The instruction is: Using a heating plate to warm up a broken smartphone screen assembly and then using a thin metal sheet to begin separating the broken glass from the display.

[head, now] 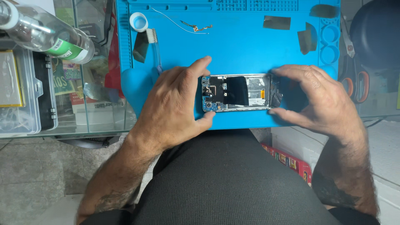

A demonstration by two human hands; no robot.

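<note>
Blue work mat [250,46] on the glass tabletop [96,121]; an opened phone [237,93] lies flat near its front edge, back cover already off, circuit board and black shielding exposed, inner parts not yet out. Left hand [175,108] grips one short end between thumb and fingers, right hand [321,98] pinches the other. Smaller bits behind: strips of dark tape [276,22], a brush [152,39], a loose flex cable [196,27].

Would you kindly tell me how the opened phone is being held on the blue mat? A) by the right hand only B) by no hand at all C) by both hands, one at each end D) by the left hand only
C: the left hand grips one end of the opened phone and the right hand the other, over the blue mat.
</note>
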